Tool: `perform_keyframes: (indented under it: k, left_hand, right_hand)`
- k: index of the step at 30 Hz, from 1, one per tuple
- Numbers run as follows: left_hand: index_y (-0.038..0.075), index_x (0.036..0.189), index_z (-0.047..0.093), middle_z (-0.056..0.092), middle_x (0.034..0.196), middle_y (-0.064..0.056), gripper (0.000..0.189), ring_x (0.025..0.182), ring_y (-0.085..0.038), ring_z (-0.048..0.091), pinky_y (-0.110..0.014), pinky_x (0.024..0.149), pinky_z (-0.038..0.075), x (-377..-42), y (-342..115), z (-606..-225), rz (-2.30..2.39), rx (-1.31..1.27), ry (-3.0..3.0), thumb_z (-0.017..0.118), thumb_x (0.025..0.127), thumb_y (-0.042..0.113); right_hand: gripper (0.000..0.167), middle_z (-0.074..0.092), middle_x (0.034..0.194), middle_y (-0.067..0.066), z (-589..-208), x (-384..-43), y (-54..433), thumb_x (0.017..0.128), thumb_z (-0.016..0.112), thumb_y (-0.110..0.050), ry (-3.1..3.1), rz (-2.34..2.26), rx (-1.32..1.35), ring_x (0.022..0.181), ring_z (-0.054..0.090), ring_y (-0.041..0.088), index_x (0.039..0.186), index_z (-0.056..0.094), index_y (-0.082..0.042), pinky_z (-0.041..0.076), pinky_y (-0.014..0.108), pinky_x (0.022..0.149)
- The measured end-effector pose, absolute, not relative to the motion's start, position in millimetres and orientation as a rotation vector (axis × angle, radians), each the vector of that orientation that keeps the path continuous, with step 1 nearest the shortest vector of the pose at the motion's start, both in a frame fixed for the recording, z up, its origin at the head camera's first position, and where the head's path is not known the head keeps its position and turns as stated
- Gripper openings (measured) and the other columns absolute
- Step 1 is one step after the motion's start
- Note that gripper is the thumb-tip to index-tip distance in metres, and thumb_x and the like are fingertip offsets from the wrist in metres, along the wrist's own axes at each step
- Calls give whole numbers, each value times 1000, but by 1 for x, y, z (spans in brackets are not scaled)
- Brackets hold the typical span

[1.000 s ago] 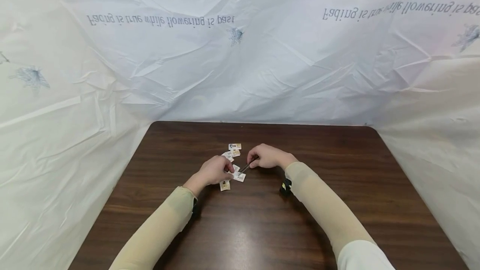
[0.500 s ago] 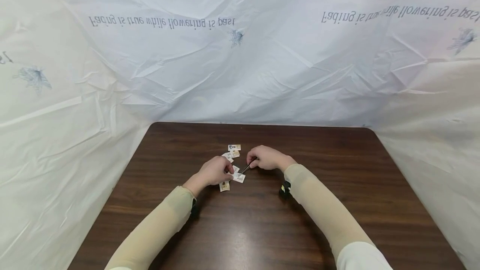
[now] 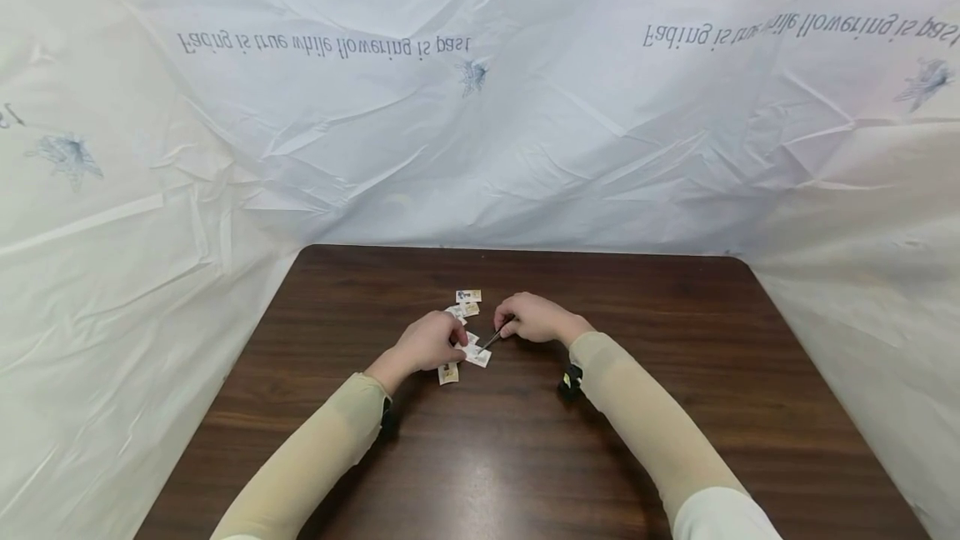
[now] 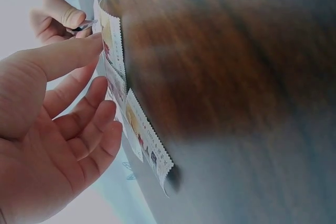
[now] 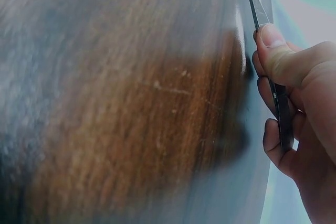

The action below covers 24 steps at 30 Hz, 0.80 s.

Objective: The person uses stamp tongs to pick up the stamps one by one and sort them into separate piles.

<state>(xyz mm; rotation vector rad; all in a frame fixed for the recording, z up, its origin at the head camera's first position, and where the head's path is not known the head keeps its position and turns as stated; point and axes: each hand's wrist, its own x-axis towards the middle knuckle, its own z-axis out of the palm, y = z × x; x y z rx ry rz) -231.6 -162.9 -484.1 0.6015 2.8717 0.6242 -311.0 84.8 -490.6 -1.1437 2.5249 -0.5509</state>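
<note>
My left hand [image 3: 429,342] pinches the left edge of a small white stamp [image 3: 478,357] between thumb and forefinger, the other fingers loosely bent; my right hand [image 3: 536,317] grips slim dark tweezers [image 5: 258,11] by thumb and fingers, their tips slanting down to that same stamp, between my two hands; nearer me, just by my left fingers, lies a yellowish stamp [image 3: 448,374], its toothed edge plain from the left wrist; past my left hand a few overlapping stamps [image 3: 470,308] lead up to the farthest stamp [image 3: 468,296]; under them all is the dark wood-grained table [image 3: 480,448]; behind it hangs creased white sheeting [image 3: 390,132] with grey lettering.
</note>
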Motion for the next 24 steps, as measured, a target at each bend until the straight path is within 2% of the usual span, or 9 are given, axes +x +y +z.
perform_keyframes:
  k: [9, 18, 24]
  left_hand:
    - [19, 92, 80, 71, 87, 10, 16, 81, -9, 62, -34, 77, 54, -231, -164, -482, 679, 611, 2877, 93, 82, 19]
    - [14, 93, 80, 74, 90, 4, 18, 86, -19, 69, -36, 79, 54, -229, -161, -479, 773, 625, 2888, 94, 82, 15]
    - [17, 92, 80, 72, 91, 5, 15, 87, -16, 68, -36, 79, 55, -229, -160, -482, 765, 589, 2898, 91, 84, 15]
  right_hand:
    - [5, 67, 90, -12, -493, -310, 92, 104, 73, -19, 2516, -600, -1106, 81, 58, 13, 100, 75, -21, 50, 36, 80]
    - [5, 67, 91, -10, -494, -311, 104, 104, 73, -19, 2525, -663, -1070, 83, 58, 13, 100, 73, -21, 49, 37, 81]
    - [4, 69, 94, -9, -497, -308, 113, 105, 72, -19, 2552, -725, -1027, 86, 59, 14, 102, 75, -17, 50, 38, 84]
